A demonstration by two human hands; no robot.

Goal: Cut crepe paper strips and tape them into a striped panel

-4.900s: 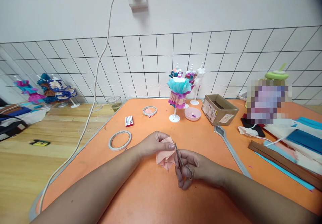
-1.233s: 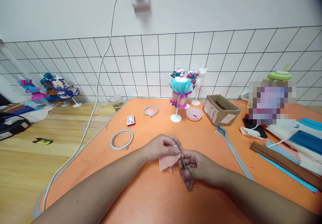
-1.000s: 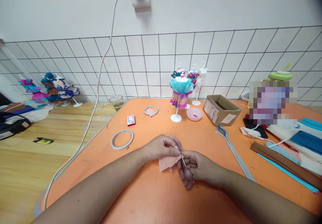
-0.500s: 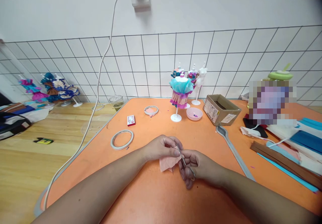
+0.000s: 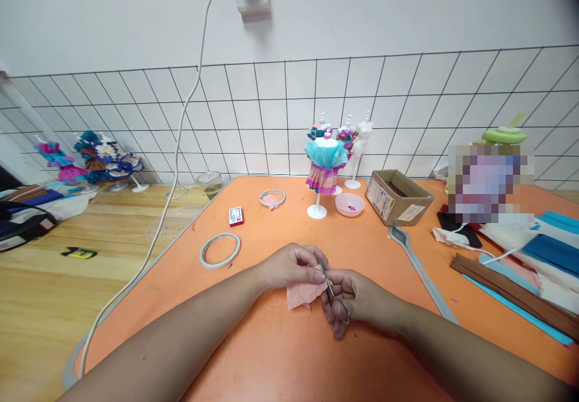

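Observation:
Low over the orange mat, my left hand (image 5: 301,266) pinches a piece of pale pink crepe paper (image 5: 302,294) between thumb and fingers. My right hand (image 5: 346,299) is closed on a small pair of metal scissors (image 5: 329,284), with a finger loop showing near the palm. The blades point up and away, lying along the paper's right edge beside my left thumb. Both hands are close together. Part of the paper and the blade tips are hidden by my fingers.
A dress-form stand (image 5: 316,211) wears a turquoise and pink paper dress, near a pink bowl (image 5: 350,205) and a cardboard box (image 5: 398,197). Tape rolls (image 5: 219,264) and a small red-white box (image 5: 236,216) lie left. Folded paper strips (image 5: 511,290) lie right; a white cable (image 5: 178,143) hangs at left.
Almost nothing differs. Both hands, the scissors and the pink paper stay in nearly the same place, with only a very slight shift.

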